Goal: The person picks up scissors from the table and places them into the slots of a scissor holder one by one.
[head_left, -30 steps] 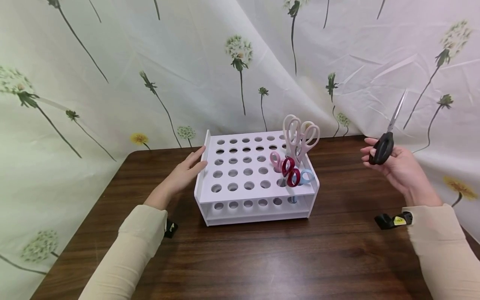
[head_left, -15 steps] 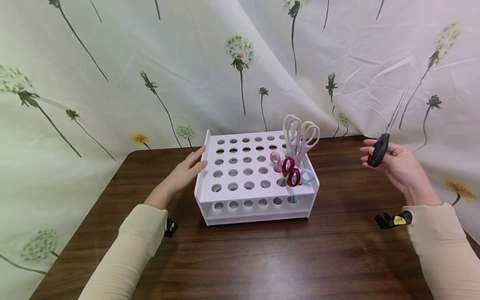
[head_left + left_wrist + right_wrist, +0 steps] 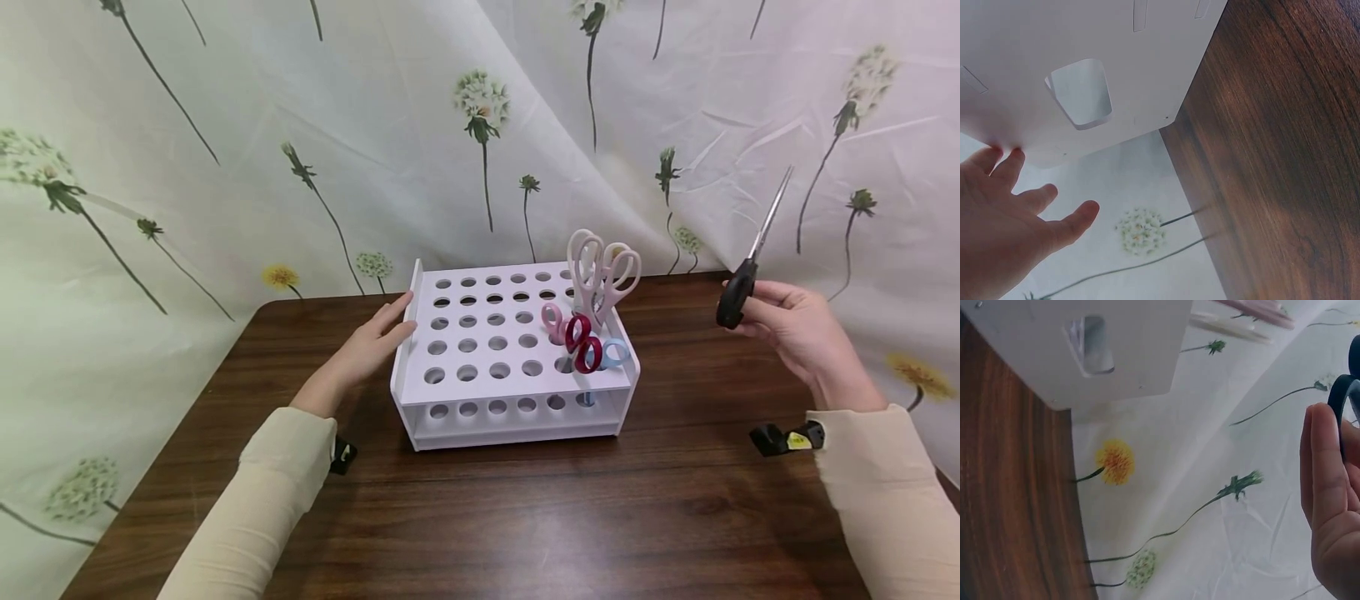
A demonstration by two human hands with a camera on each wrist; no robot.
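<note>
In the head view a white rack [image 3: 517, 391] with rows of round holes stands on the table. My left hand [image 3: 352, 358] rests its straight fingertips against the rack's left side panel; the left wrist view shows fingertips [image 3: 1017, 154] right at that panel. Up at the right, my right hand [image 3: 806, 333] pinches black-handled scissors [image 3: 737, 296] by the handles, blades pointing up and away. Several scissors stand handles-up in the rack's right side: white scissors [image 3: 584, 297], pink scissors [image 3: 558, 323], dark red scissors [image 3: 583, 340] and light blue scissors [image 3: 617, 340].
The dark wooden table [image 3: 480, 525] meets a pale flower-print cloth [image 3: 420, 167] hanging behind it. A small black device is strapped at each wrist. Cut-outs show in the rack's side panels [image 3: 1141, 362].
My right hand has turned the black scissors, swinging their handles to the left and showing them more edge-on. The left hand and the rack have stayed where they were.
</note>
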